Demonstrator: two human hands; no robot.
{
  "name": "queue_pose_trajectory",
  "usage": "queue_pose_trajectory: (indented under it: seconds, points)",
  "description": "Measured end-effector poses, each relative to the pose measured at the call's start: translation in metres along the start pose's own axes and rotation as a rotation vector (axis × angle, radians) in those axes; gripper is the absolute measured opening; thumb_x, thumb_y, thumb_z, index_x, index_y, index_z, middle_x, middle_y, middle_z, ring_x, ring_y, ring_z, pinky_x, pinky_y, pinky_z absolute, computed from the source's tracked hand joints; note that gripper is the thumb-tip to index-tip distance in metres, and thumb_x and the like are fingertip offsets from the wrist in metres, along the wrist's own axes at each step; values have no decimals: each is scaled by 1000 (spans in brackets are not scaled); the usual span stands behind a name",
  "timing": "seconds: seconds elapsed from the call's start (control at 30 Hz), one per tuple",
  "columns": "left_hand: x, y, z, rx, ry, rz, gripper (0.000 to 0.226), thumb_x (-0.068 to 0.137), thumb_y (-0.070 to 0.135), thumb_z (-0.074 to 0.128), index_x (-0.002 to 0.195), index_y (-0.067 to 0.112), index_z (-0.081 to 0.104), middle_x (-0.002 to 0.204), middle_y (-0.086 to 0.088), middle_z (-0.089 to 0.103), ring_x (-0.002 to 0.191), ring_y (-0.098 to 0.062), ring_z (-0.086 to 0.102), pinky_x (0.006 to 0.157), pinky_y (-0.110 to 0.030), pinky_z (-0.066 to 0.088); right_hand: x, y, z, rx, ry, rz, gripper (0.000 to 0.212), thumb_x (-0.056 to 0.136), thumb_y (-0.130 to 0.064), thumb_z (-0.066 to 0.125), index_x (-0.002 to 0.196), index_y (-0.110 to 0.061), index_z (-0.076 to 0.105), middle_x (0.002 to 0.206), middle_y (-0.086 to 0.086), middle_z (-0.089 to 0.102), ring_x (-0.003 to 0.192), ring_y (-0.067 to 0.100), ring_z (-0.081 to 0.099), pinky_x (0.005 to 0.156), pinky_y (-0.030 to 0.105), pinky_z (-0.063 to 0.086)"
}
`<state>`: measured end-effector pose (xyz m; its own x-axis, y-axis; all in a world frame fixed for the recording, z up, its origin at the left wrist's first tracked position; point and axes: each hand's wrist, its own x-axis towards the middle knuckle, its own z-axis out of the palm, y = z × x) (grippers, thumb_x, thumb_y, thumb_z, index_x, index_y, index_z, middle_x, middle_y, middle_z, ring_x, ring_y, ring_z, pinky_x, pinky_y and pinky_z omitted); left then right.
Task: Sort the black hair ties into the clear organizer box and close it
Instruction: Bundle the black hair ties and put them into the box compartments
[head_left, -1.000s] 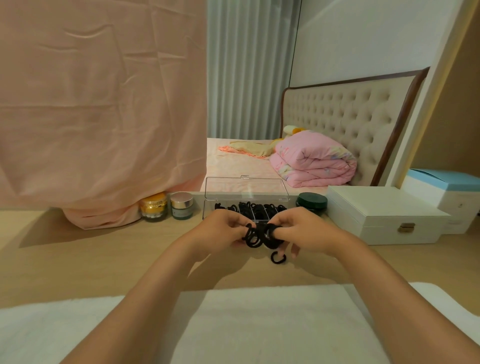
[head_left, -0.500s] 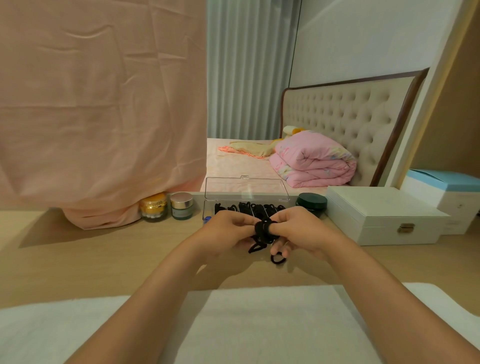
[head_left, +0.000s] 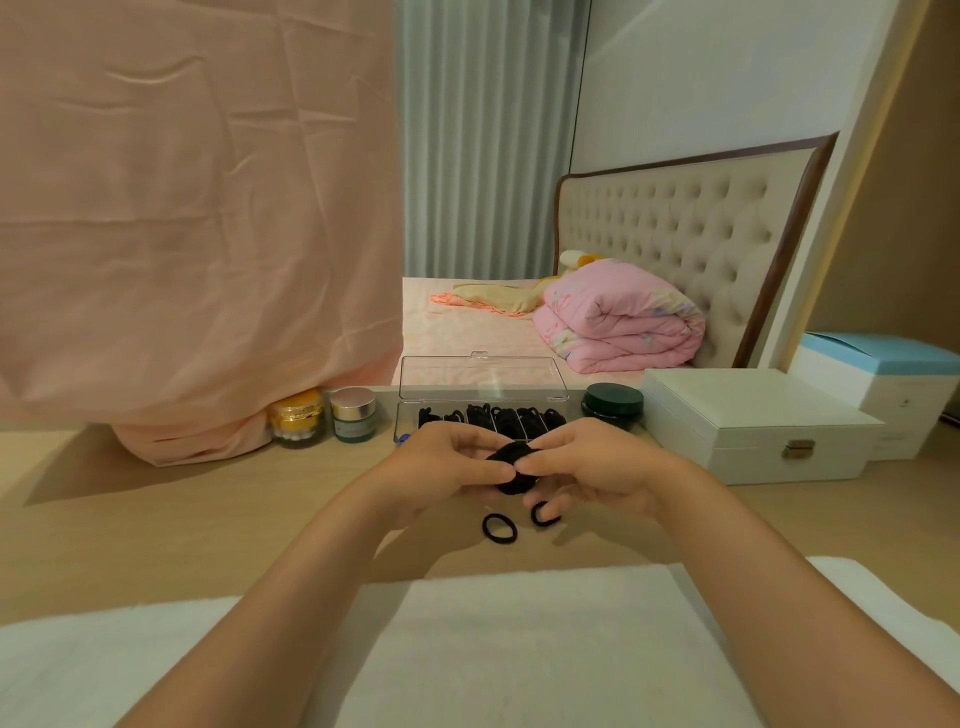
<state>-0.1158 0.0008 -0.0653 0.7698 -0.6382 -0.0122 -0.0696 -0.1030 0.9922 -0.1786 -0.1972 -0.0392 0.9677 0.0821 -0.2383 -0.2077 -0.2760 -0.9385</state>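
A clear organizer box (head_left: 408, 415) stands at the back of the wooden desk, its lid (head_left: 480, 376) raised upright, with several black hair ties (head_left: 511, 418) lying in its compartments. Just in front of it, my left hand (head_left: 447, 462) and my right hand (head_left: 587, 467) together pinch a small bunch of black hair ties (head_left: 511, 465) between thumbs and fingers. One loose hair tie (head_left: 500, 528) lies on the desk below my hands. Another loose tie (head_left: 540, 514) lies partly under my right fingers.
Left of the box stand a gold jar (head_left: 297, 423) and a silver-lidded jar (head_left: 354, 413); a dark green jar (head_left: 613, 402) and a white case (head_left: 753, 426) stand on the right. Pink cloth (head_left: 182, 208) hangs at left. A white towel (head_left: 493, 649) covers the near edge.
The ties held between my hands have been gathered into a tight bunch. One tie has dropped onto the desk below my hands, beside the one lying there before.
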Motion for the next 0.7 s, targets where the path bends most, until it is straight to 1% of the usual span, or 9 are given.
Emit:
queue_pose_trajectory:
  seconds: [0.1,0.17,0.23,0.3,0.37,0.43,0.5,0.57,0.7]
  points:
    - [3,0,0,30,43,-4,29,82,1,78,110,8,74,104,-17,76,97,-27,75,87,-34,60,1,3,-5,66,-8,25,26,89,-12,76,112,0,74,102,18,77,85,25,73,78,37,64]
    - [5,-1,2,86,58,21,29,80,5,81,108,11,76,102,-17,75,97,-28,74,89,-37,60,0,5,-5,47,12,47,25,89,-12,75,112,-1,73,98,17,77,79,24,73,66,34,65]
    - [4,0,5,146,64,43,30,82,9,81,110,15,75,95,-10,74,91,-22,74,83,-32,61,0,6,-6,10,24,62,24,92,-11,72,114,-2,71,104,21,76,80,25,73,58,30,61]
    - [0,2,5,300,61,42,30,87,19,76,117,21,71,96,2,72,88,-12,71,77,-25,57,-1,7,-12,-74,70,60,18,95,-9,68,112,-6,72,103,21,76,85,27,72,55,28,58]
    - [1,0,1,613,53,40,29,92,30,70,121,29,70,104,10,71,97,-7,65,87,-23,51,-3,9,-21,-183,105,52,16,96,-5,65,109,-6,74,99,20,77,86,30,71,53,26,55]
    - [3,-4,1,871,2,6,27,93,33,69,119,32,72,114,13,71,104,-5,63,97,-28,51,-5,11,-22,-296,88,70,21,96,0,62,112,-6,75,100,17,77,86,33,74,55,28,56]
    - [4,-7,5,994,-30,-17,24,90,31,71,114,30,76,115,13,73,106,-6,63,100,-31,51,-3,12,-16,-497,88,95,32,95,3,59,121,-10,73,106,13,76,77,30,72,62,32,61]
    - [4,-7,11,1038,-20,6,18,90,26,71,107,26,79,110,11,75,102,-6,64,97,-28,51,3,13,-7,-730,112,119,39,96,2,58,130,-14,67,113,9,70,68,20,67,65,28,61]
    - [5,-9,12,1023,51,13,14,94,25,65,100,25,77,105,8,72,97,-10,64,90,-29,54,12,12,6,-946,140,144,42,96,-2,61,136,-15,64,119,10,69,83,19,66,78,29,61]
